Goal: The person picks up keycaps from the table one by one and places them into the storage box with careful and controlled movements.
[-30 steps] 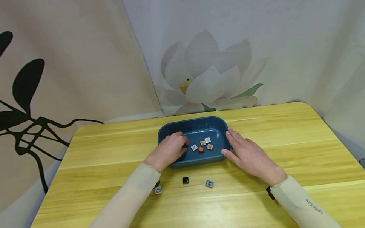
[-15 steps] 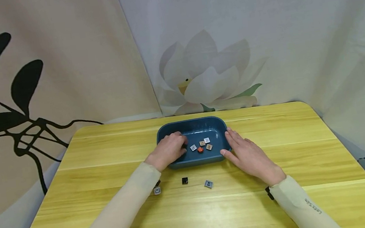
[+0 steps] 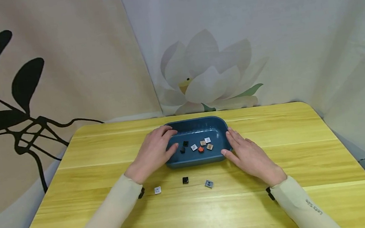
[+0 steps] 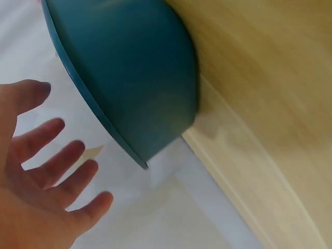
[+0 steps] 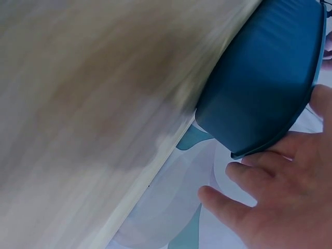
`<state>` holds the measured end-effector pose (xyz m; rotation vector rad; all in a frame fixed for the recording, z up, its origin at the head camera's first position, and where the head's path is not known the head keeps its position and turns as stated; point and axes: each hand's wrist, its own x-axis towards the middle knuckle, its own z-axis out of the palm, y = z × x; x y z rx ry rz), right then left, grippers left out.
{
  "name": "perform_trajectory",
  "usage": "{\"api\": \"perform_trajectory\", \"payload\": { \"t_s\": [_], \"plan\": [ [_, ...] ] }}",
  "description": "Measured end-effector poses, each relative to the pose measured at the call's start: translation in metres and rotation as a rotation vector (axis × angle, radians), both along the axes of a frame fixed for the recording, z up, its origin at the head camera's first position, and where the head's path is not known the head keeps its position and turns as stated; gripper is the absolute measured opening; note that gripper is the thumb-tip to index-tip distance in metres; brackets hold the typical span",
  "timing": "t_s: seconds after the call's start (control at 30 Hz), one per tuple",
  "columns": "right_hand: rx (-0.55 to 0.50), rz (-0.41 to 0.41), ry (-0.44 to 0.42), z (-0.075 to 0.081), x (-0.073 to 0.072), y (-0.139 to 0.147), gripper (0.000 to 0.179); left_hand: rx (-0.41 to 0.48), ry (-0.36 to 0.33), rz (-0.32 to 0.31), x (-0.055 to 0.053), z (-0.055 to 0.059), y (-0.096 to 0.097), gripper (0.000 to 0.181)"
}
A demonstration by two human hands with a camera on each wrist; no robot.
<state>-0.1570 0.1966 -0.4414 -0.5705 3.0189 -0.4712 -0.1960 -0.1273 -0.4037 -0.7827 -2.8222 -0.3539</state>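
Observation:
In the head view a dark blue tray [image 3: 199,161] sits at the table's back, holding several small cubes that look like keycaps. Among them are two black ones [image 3: 182,150], an orange one [image 3: 201,149] and several pale ones [image 3: 194,147]. My left hand [image 3: 153,152] hovers at the tray's left rim, fingers spread and loosely bent, holding nothing; the left wrist view has it apart from the tray wall [image 4: 135,67]. Against the right rim rests my right hand [image 3: 250,155], its fingers extended and touching the edge in the right wrist view.
On the table in front of the tray lie a white keycap [image 3: 157,190], a black keycap [image 3: 185,180] and a blue-grey keycap [image 3: 209,183]. A printed curtain [image 3: 94,64] hangs behind the table's back edge.
My left hand has drawn back left from inside the tray, its fingers opening. Two black keycaps now show in the tray where it was. My right hand stays put.

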Motion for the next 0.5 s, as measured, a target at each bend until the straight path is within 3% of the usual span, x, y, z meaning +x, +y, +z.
{"api": "perform_trajectory", "payload": {
  "t_s": [0.5],
  "plan": [
    [0.006,-0.005,-0.005,-0.002,-0.002,0.000,0.079,0.060,-0.044,0.097,0.030,-0.006,-0.043,0.075]
  ]
}}
